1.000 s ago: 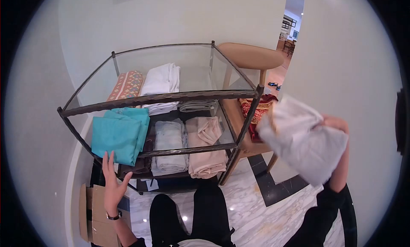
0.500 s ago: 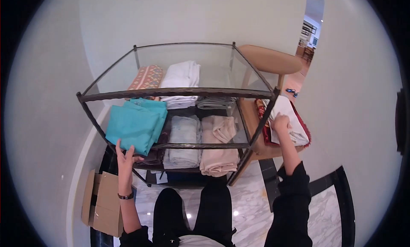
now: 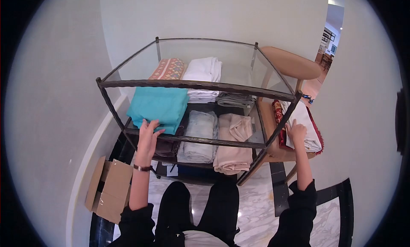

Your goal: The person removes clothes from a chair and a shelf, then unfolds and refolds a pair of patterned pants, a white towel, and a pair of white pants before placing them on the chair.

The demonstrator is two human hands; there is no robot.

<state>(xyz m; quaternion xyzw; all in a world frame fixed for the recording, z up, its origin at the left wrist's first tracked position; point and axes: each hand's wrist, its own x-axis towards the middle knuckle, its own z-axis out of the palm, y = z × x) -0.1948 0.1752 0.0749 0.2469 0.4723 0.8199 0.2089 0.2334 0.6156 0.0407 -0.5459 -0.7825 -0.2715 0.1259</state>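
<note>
My left hand [image 3: 148, 133] lies open on the folded teal cloth [image 3: 159, 107] at the shelf's [image 3: 194, 140] front left corner. My right hand [image 3: 296, 130] rests open-fingered on the folded white cloth [image 3: 308, 127] on the chair [image 3: 273, 151].

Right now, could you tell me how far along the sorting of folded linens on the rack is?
Folded stacks already lie on the glass rack: patterned cloth, white pile, pale and beige piles. The left hand rests on the teal cloth; the right hand presses a white cloth on the chair. That chair pile looks left to shelve.
</note>
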